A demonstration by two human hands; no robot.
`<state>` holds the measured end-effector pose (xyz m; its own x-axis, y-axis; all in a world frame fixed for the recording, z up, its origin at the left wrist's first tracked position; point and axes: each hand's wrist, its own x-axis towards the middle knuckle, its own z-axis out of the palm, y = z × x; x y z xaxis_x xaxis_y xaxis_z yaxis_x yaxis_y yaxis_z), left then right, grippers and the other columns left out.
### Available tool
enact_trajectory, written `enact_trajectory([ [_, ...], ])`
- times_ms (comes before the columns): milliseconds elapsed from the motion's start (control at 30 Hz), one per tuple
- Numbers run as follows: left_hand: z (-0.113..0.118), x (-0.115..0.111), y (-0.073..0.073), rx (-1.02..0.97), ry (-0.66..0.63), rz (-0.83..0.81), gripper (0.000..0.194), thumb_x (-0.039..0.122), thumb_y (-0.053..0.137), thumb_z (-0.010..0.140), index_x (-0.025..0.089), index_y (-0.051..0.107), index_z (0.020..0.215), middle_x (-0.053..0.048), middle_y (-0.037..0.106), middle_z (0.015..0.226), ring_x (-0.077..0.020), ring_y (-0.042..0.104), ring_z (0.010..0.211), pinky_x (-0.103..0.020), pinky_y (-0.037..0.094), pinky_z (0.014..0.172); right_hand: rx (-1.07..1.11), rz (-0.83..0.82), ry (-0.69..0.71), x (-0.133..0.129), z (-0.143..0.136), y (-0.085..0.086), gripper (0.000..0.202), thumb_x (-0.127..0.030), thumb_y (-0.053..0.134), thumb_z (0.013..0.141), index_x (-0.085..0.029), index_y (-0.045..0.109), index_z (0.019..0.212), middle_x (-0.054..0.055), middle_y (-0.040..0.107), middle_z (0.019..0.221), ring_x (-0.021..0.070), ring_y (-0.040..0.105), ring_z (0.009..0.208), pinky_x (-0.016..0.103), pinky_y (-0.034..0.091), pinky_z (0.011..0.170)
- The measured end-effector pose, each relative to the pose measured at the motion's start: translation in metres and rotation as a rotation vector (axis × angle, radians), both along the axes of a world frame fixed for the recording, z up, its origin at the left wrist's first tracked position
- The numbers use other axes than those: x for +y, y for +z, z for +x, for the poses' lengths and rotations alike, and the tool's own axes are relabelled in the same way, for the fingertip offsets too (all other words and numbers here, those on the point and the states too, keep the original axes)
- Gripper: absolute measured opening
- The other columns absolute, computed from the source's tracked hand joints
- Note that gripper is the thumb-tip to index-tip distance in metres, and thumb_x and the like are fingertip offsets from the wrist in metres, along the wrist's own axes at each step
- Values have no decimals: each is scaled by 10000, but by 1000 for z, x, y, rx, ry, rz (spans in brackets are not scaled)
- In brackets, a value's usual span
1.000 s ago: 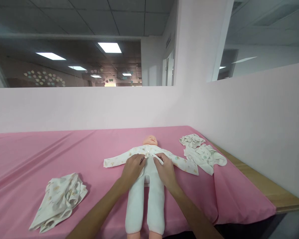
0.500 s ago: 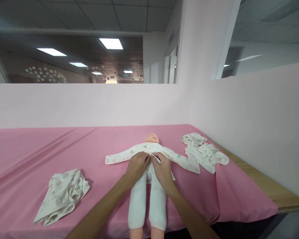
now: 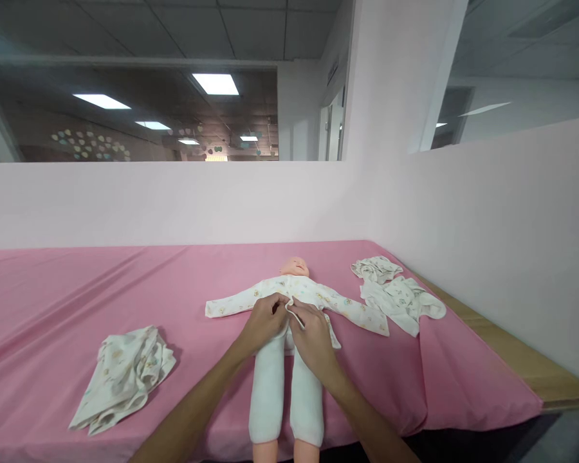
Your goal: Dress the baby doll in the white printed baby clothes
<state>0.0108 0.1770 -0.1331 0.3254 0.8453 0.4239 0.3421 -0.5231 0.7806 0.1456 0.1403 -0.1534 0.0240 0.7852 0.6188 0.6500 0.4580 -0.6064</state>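
Observation:
A baby doll [image 3: 294, 265] lies on its back on the pink cloth [image 3: 174, 289], head away from me, white legs toward me. It wears a white printed top [image 3: 328, 299] with both sleeves spread out. My left hand [image 3: 263, 321] and my right hand [image 3: 311, 337] meet at the doll's belly. Each pinches an edge of the top's front opening and the two edges are held together between my fingers.
A crumpled printed garment [image 3: 123, 376] lies on the cloth at the left front. More printed clothes [image 3: 398, 296] lie in a heap at the right, near the wooden table edge [image 3: 525, 363]. White partition walls [image 3: 174, 202] close the back and right sides.
My hands came together at the doll's middle, drawing the two front edges of the top closed. The view shifted a little to the right.

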Motion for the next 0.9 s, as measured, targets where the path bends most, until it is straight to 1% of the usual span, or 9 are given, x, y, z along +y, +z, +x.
enact_trajectory([
  [67,-1,-3,4,-40,-21,-46,226,280,423,880,187,622,828,3,636,779,-149,557,748,-255,416,684,-20,8,-2,-2,0,1,365,-81,453,857,-223,710,1075,32,680,1188,228,595,1100,403,436,954],
  [167,-1,-3,6,-35,-19,-42,263,341,451,883,178,640,799,-4,648,781,-153,559,755,-258,418,703,-54,19,-6,-3,0,1,355,-78,450,867,-238,710,1048,15,688,1163,226,590,1077,394,433,932],
  [233,-2,0,5,-5,-20,-32,266,357,470,876,176,648,797,-7,659,796,-151,553,743,-257,412,692,-89,25,-1,-3,2,-1,360,-75,453,866,-252,702,1058,7,666,1212,232,569,1114,402,419,945],
  [333,-4,5,3,88,-17,6,255,328,458,875,176,636,774,-5,649,766,-146,534,700,-256,389,656,-122,33,12,-3,4,-5,372,-64,450,860,-250,691,1075,11,620,1296,232,535,1177,412,394,980],
  [500,-2,8,-1,233,22,153,288,307,351,924,193,506,710,-1,593,712,-153,497,670,-279,338,640,-84,19,11,-2,5,-8,342,-61,467,831,-223,688,1037,36,640,1260,231,545,1167,419,387,997],
  [600,1,7,-2,249,61,181,295,324,325,935,205,398,675,15,515,665,-150,446,638,-282,309,619,3,-5,-18,-1,5,-7,302,-131,490,854,-208,646,1100,52,670,1179,228,574,1114,412,413,974],
  [700,1,5,-3,186,59,133,302,359,326,936,208,375,680,23,489,663,-145,433,635,-274,312,615,1,18,-24,0,4,-7,336,-198,512,873,-201,590,1200,63,659,1174,233,569,1115,417,416,972],
  [800,0,5,-4,49,16,-7,310,408,350,922,205,415,697,27,503,681,-134,438,638,-254,341,608,-46,60,-2,0,3,-9,302,-214,511,886,-209,599,1175,58,651,1177,231,562,1123,414,411,978],
  [900,1,8,-3,-70,2,-124,302,434,402,883,200,453,699,32,500,681,-122,437,632,-235,362,590,-36,71,-4,0,2,-10,273,-251,514,901,-208,595,1158,57,653,1150,226,568,1105,409,420,967],
])
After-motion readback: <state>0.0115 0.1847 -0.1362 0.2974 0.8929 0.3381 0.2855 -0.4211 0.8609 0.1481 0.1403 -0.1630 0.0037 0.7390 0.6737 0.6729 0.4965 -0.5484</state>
